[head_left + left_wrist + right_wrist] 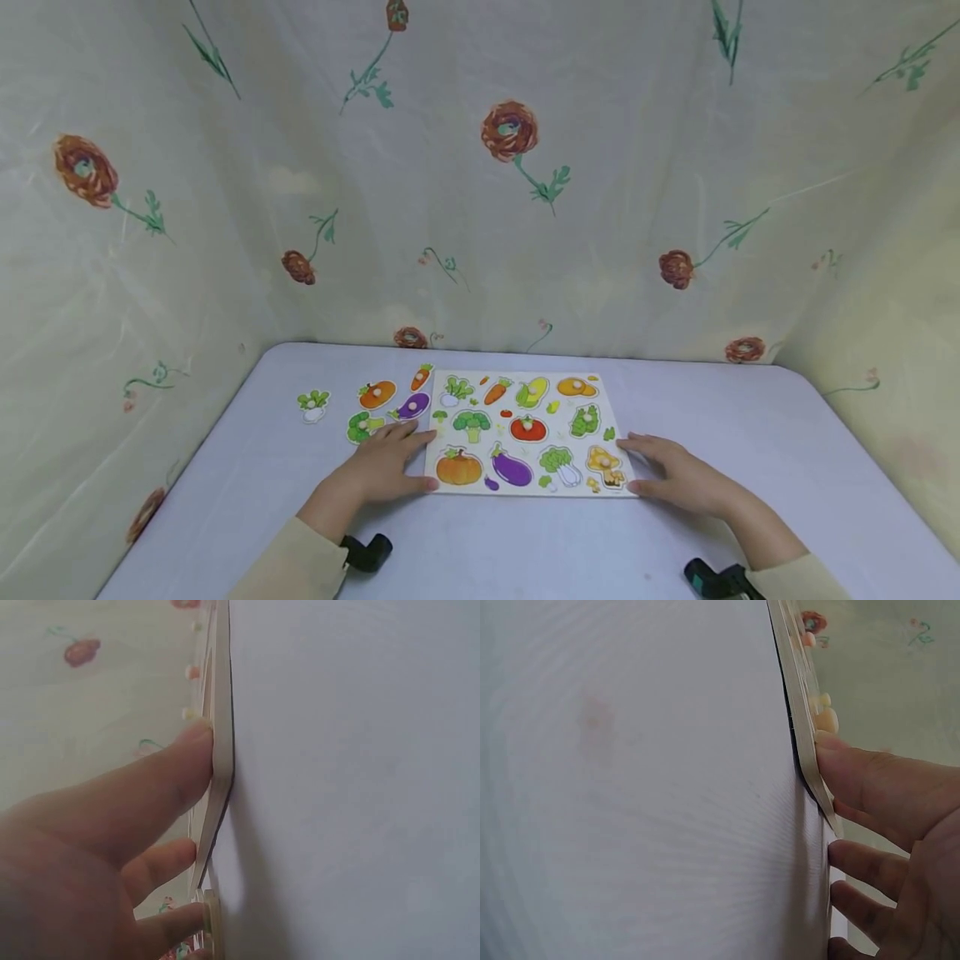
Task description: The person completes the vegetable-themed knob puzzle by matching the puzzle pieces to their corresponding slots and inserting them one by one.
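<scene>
A white vegetable puzzle board [517, 492] lies flat on the table, with pictures and several knobbed pieces on it. My left hand [386, 462] touches its left side, the thumb [176, 769] at the near corner and the fingers fairly straight. In the left wrist view, one finger also meets the edge of a loose piece [214, 926]. On the opposite side, my right hand [678, 475] touches the board's edge with extended fingers, its thumb [855, 769] by the near right corner. Beside my left hand lies a broccoli piece [362, 425], partly covered.
Left of the board are loose knobbed pieces: a pumpkin [377, 394], a carrot [421, 377], an eggplant [412, 407] and a leafy white vegetable [312, 405]. A pale flowered curtain [600, 275] surrounds the back and sides of the white-covered table [525, 550].
</scene>
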Tool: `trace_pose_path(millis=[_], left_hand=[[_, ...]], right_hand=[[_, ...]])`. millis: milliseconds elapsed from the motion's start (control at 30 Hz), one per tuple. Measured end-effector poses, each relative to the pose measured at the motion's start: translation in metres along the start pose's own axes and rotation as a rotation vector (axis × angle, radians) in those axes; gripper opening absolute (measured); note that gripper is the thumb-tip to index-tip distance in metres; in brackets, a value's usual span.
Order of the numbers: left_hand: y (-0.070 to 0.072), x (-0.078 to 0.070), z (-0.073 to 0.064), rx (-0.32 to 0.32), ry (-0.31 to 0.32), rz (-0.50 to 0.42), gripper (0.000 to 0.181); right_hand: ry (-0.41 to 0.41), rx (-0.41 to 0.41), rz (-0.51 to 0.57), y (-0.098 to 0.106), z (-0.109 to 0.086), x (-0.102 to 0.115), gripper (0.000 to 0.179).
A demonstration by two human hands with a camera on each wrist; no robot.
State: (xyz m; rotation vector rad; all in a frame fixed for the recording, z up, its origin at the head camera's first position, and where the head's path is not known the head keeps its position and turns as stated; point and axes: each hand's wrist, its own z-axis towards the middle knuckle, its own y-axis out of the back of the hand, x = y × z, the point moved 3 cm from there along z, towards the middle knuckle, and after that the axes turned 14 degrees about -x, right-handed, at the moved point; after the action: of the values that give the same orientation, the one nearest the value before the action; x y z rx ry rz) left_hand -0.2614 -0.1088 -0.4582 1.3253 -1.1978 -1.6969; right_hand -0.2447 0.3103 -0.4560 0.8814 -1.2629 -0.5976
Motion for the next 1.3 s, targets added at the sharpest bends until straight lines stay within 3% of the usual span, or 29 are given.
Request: trace_pose_path(millis=[433, 767, 1167, 1300], left_hand=[[0.004, 0.003, 0.004, -0.037, 0.002, -0.034, 0.067], [0.008, 0.011, 0.016, -0.193, 0.115, -0.05, 0.045], [0.016, 0.023, 0.039, -0.326, 0.219, -0.096, 0.033], [0.015, 0.026, 0.046, -0.342, 0.258, -0.13, 0.034]], right_hand=[[0.015, 0.008, -0.043, 0.0, 0.003, 0.0, 0.071], [-0.012, 0.014, -0.029, -0.002, 0.002, -0.001, 0.071], [-0.023, 0.009, -0.026, -0.001, 0.001, 0.0, 0.071], [-0.02, 0.01, -0.027, -0.001, 0.001, 0.001, 0.071]])
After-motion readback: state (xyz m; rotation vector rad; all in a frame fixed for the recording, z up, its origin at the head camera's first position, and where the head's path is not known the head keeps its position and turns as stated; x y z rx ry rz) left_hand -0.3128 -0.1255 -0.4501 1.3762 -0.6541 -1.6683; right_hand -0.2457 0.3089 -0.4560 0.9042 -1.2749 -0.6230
